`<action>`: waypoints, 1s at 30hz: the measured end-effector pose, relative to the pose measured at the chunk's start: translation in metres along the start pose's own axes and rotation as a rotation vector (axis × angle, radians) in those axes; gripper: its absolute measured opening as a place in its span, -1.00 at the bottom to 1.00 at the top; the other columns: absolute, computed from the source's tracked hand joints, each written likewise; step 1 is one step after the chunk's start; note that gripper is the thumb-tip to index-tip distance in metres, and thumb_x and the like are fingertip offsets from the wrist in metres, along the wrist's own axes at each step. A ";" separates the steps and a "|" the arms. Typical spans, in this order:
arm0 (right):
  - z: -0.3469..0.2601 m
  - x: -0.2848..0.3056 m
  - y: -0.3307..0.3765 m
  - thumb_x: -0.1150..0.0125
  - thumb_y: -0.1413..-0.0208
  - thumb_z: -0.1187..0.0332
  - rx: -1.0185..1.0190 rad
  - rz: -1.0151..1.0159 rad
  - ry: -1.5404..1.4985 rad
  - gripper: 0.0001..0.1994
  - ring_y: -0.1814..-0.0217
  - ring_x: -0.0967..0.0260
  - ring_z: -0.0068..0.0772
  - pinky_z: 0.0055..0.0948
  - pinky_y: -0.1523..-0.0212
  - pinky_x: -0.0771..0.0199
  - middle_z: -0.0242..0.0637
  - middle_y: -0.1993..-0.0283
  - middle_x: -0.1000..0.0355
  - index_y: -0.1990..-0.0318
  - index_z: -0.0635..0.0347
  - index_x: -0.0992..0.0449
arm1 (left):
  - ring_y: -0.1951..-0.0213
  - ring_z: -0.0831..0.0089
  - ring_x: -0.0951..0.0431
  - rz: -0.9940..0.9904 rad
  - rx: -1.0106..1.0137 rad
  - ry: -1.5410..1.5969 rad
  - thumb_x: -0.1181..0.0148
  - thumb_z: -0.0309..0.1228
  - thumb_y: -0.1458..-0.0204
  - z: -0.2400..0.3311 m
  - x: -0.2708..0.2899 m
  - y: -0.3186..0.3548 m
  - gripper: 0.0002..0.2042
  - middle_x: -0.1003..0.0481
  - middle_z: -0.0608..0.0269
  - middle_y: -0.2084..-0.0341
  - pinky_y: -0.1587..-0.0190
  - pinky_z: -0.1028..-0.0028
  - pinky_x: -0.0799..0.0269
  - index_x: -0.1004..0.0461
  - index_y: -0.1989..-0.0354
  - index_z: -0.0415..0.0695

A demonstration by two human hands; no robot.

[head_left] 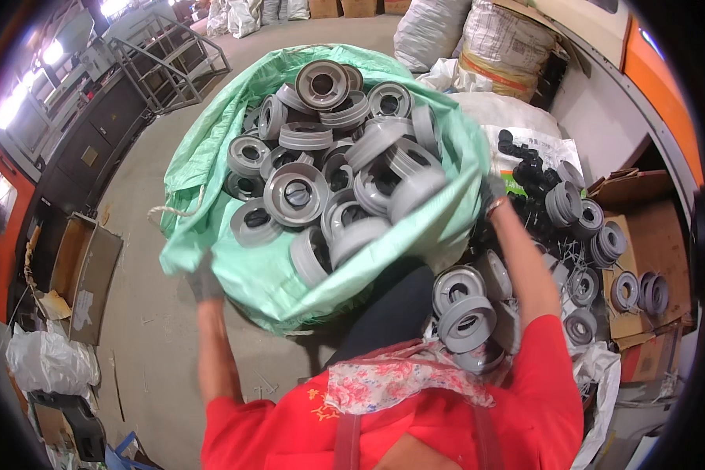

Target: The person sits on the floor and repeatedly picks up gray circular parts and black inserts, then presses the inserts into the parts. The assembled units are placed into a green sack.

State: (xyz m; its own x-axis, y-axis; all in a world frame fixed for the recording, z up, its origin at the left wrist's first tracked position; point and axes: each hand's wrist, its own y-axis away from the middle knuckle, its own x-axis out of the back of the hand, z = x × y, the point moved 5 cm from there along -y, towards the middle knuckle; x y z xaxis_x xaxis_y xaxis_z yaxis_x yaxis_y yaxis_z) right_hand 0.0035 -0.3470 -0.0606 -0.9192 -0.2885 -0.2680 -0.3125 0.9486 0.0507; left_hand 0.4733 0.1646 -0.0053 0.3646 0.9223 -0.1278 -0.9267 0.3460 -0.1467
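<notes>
Green sack [290, 274], woven and soft-walled, is raised over the floor [149, 329], mouth open and packed with grey spools [296, 194]. Left hand [204, 280], gloved, is clenched on the sack's lower left edge. Right hand [492, 192], gloved, grips the right edge. Judged heavy; the limp wall will sag and the rigid spools may slide out. Best held at the bunched rim. More spools [466, 317] lie in the right-hand pile
</notes>
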 end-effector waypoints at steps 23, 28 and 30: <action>-0.005 -0.106 0.205 -0.30 0.22 -0.18 0.171 -0.432 1.166 -0.11 -0.28 -0.10 -0.28 -0.39 -0.29 -0.05 -0.13 -0.19 -0.24 -0.20 0.25 -0.21 | 0.04 -0.01 -0.46 -0.901 -0.250 -0.947 -0.30 0.35 0.56 -0.040 -0.094 0.107 0.09 -0.45 -0.16 0.09 -0.07 0.26 -0.31 -0.25 -0.15 -0.21; 0.057 -0.140 0.167 -0.18 0.28 -0.34 -0.047 -0.415 1.451 -0.04 -0.35 0.00 -0.14 -0.29 -0.36 0.10 -0.18 -0.31 -0.12 -0.27 0.03 -0.14 | -0.22 -0.07 -0.14 -0.676 -0.388 -1.076 -0.26 0.40 0.54 -0.146 -0.121 0.104 0.20 -0.13 -0.29 -0.16 -0.23 0.09 -0.04 -0.03 -0.28 -0.18; 0.094 -0.125 0.139 -0.12 0.16 -0.25 0.098 -0.277 1.505 -0.13 -0.38 0.04 -0.12 -0.29 -0.36 0.10 -0.22 -0.35 -0.06 -0.30 0.01 -0.11 | -0.26 -0.08 -0.02 -0.566 -0.521 -0.878 -0.23 0.40 0.49 -0.190 -0.138 0.104 0.21 -0.01 -0.13 -0.25 -0.25 0.02 0.07 0.07 -0.33 -0.15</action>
State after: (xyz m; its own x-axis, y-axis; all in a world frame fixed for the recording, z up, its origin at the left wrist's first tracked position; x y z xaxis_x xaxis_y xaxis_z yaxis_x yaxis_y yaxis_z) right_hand 0.0978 -0.1668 -0.1099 -0.2379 -0.2550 0.9372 -0.5487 0.8315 0.0869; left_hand 0.3437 0.0405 -0.1897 0.3365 0.5313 0.7775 -0.4278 0.8218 -0.3764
